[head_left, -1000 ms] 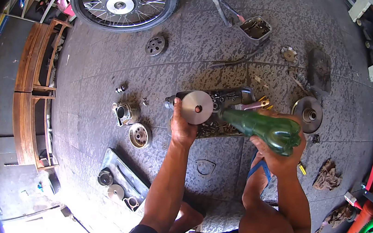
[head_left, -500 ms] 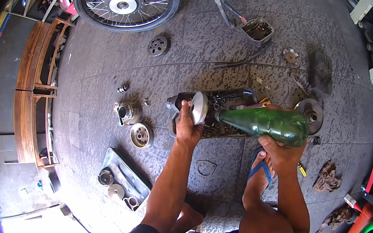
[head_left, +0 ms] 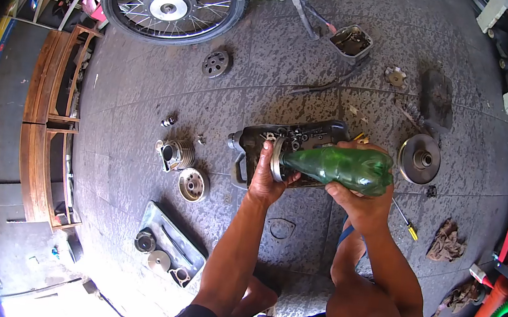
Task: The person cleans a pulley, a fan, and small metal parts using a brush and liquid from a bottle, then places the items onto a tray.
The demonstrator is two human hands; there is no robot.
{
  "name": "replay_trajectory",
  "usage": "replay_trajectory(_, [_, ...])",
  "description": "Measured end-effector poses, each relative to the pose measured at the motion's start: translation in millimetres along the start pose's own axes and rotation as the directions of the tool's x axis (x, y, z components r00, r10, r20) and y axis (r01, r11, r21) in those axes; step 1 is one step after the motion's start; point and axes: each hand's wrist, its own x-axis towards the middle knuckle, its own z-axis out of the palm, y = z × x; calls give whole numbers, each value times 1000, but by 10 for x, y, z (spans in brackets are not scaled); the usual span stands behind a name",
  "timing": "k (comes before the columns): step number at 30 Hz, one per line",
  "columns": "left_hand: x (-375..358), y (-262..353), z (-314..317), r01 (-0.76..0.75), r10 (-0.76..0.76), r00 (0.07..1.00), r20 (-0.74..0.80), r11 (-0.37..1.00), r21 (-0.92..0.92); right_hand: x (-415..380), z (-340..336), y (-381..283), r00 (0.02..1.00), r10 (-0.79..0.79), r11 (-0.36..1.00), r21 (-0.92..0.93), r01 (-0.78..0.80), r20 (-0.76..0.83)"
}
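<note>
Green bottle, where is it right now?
In the head view, the green bottle is just right of centre, held in the right grip, with its narrow end pointing left towards the round metal part in the left grip.

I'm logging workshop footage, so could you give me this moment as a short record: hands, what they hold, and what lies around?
Left hand: holds a metal disc, seen nearly edge-on
Right hand: grips a green bottle, neck pointing at the disc
Bottle touching disc: cannot tell
Beneath both: cut-open black jug with small parts in it
Lower left: tray with metal pieces
Right: yellow-handled screwdriver, crumpled rag
Upper left: spoked wheel
</note>
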Motion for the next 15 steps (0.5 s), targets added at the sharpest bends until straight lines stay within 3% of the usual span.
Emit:
replay_trajectory(3, [124,5,-128,-66,66,998,-13,997,27,-18,22,-85,999,23,996,92,-21,-26])
replay_trajectory(5, [218,24,-242,-178,176,983,55,983,42,-38,-85,-149,983,70,976,-215,-32,169])
replay_trajectory(6, [259,23,-296,-178,176,983,54,983,43,-36,-82,-172,983,71,976,-214,-33,170])
replay_trajectory(8, [290,49,-300,-239,239,971,21,968,68,-28,-84,-209,975,-94,973,-189,133,200])
replay_trajectory(12, [190,135,-193,-274,264,960,95,956,108,42,-49,-222,978,-178,963,-184,195,107])
replay_trajectory(15, [113,206,-129,-249,243,959,148,968,24,53,-53,-213,968,-243,959,-137,248,56])
